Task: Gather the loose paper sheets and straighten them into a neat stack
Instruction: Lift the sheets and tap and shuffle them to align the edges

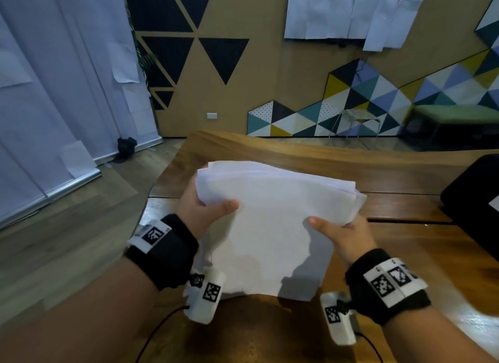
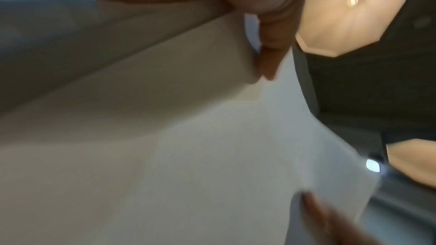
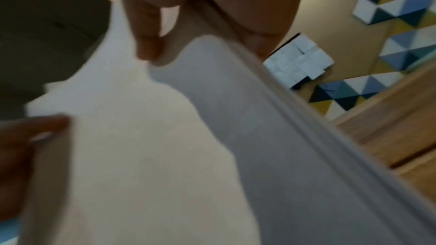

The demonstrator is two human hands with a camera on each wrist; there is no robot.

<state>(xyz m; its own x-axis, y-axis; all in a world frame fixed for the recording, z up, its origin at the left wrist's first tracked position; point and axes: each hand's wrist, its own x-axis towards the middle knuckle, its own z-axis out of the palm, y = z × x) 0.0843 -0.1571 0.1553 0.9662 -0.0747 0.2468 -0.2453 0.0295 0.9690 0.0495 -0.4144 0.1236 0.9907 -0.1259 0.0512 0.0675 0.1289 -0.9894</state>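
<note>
A bundle of white paper sheets is held up on edge above the wooden table, its top edges uneven and fanned. My left hand grips the bundle's left side, thumb on the front face and fingers behind. My right hand grips the right side the same way. The bundle's lower edge hangs near the table top. In the left wrist view the paper sheets fill the frame under my thumb. The right wrist view shows the paper sheets with layered edges, pinched by my thumb.
A black object sits at the table's right edge. Cables run from the wrist cameras across the near table. A green bench and a wire chair stand by the patterned wall beyond. Floor and white blinds lie to the left.
</note>
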